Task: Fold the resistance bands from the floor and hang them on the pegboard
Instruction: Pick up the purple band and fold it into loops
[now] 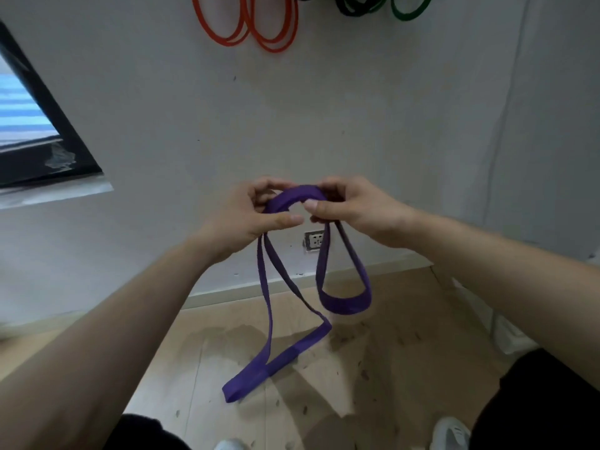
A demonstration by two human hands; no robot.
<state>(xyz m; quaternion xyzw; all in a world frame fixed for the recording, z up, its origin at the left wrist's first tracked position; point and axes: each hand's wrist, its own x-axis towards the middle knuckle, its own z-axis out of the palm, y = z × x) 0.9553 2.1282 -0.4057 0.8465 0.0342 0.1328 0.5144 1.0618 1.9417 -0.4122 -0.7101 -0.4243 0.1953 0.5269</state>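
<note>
Purple resistance band (344, 306) is in the middle of the view, held up in front of the wall (324, 108) by both hands. The left hand (256, 216) and the right hand (354, 212) are close together, and the fingers (285, 219) of each are curled and pinching the top of the band, which makes a short arch between them. Two loops hang down from the hands: a short one on the right and a longer one on the left, which reaches down and toward the near left over the wooden floor (389, 352). Whether its flat end touches the floor cannot be told.

On the far wall, at the top edge, other bands hang: orange bands (246, 24) on the left, then black bands (354, 8) and a green band (410, 9) on the right; their upper parts are cut off. A wall socket (314, 240) sits low on the wall, just behind the purple band. A dark-framed window (39, 131) is at the far left. A white shoe (449, 433) shows at the near edge.
</note>
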